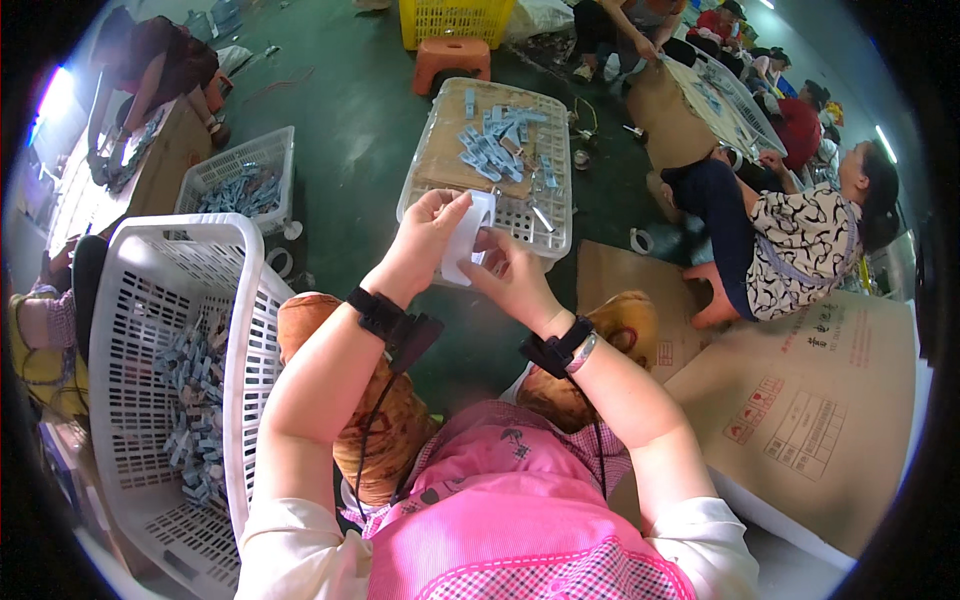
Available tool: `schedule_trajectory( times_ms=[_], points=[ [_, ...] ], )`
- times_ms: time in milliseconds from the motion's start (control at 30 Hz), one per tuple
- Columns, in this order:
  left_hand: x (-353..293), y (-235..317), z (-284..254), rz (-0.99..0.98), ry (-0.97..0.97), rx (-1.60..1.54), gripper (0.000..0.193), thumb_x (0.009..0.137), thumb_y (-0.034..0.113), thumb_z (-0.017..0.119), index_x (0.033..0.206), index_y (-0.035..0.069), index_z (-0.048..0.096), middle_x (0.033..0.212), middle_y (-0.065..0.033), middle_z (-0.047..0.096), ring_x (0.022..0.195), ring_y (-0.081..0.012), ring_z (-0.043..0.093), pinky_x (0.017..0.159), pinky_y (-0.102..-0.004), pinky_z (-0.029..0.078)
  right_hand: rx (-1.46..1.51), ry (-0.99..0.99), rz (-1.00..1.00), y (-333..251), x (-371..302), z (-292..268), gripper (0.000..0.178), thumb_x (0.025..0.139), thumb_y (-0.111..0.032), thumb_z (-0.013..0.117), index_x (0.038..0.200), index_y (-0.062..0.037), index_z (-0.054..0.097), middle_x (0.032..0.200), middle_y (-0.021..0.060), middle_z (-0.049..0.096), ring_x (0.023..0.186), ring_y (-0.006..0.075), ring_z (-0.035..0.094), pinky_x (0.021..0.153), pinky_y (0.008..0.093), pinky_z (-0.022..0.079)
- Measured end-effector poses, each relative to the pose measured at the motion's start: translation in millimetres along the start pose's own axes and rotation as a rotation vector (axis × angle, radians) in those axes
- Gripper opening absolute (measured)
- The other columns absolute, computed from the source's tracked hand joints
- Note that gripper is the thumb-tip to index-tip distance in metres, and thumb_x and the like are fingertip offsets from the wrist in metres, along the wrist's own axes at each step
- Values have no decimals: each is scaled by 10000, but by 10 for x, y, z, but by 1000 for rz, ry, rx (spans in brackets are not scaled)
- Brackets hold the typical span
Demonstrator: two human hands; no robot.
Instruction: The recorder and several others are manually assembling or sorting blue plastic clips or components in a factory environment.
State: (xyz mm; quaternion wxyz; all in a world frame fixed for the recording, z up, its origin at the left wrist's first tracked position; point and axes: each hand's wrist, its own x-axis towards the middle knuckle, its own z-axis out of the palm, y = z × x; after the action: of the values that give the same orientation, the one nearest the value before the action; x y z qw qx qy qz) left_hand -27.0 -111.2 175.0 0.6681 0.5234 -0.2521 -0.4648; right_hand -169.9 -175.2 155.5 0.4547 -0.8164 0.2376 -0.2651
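Note:
Out in front of me, my left hand (425,240) is closed on a wide white ring that looks like a roll of tape (463,236), with its thumb along the upper edge. My right hand (514,275) grips the lower right side of the same roll, its fingers curled at the opening. Both hands are over the near edge of a white plastic crate (415,175), whose top bears a piece of cardboard (440,130). On that cardboard lie several light-blue, clip-like plastic pieces (488,150). A small, slim metallic object (543,218) rests near the right hand.
To my left stands a large white basket (245,300) holding many blue-grey pieces (195,400), with a smaller crate (290,165) beyond. An orange stool (452,62) is ahead. Cardboard sheets (800,400) lie right, near a seated person (800,235). Other people work farther off.

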Motion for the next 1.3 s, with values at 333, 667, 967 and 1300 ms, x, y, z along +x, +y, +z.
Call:
schedule_trajectory(
  times_ms=[333, 667, 967, 1300],
  points=[
    [-37, 198, -241, 59, 180, 123, 391, 935, 239, 557, 1238, 13, 458, 1067, -106, 584, 1031, -146, 521, 892, -290, 404, -153, -168, -87, 188, 341, 295, 309, 776, -234, 692, 972, -5, 621, 715, 162, 607, 612, 283, 598, 586, 384, 469],
    [102, 409, -600, 459, 300, 382, 489, 891, 195, 562, 1308, 4, 392, 1287, -252, 495, 1208, -313, 485, 968, -368, 396, -971, -266, -441, 631, 1222, 330, 138, 771, -189, 639, 837, -72, 606, 843, 89, 610, 858, 252, 609, 720, 373, 486],
    [154, 303, -496, 549, 281, 587, 414, 901, 78, 533, 1291, 13, 413, 1140, -124, 595, 1058, -187, 566, 887, -307, 441, -1067, -229, -416, 1165, 1280, 502, 86, 790, -123, 528, 819, -89, 602, 842, 90, 573, 787, 237, 613, 651, 376, 500],
    [123, 191, -212, 403, 131, 657, 177, 915, 95, 532, 985, -24, 643, 971, -107, 670, 932, -151, 602, 835, -285, 454, -613, -176, -435, 433, 909, -119, 269, 746, -151, 656, 982, -39, 589, 945, 112, 563, 821, 295, 606, 706, 391, 510]
  ],
)
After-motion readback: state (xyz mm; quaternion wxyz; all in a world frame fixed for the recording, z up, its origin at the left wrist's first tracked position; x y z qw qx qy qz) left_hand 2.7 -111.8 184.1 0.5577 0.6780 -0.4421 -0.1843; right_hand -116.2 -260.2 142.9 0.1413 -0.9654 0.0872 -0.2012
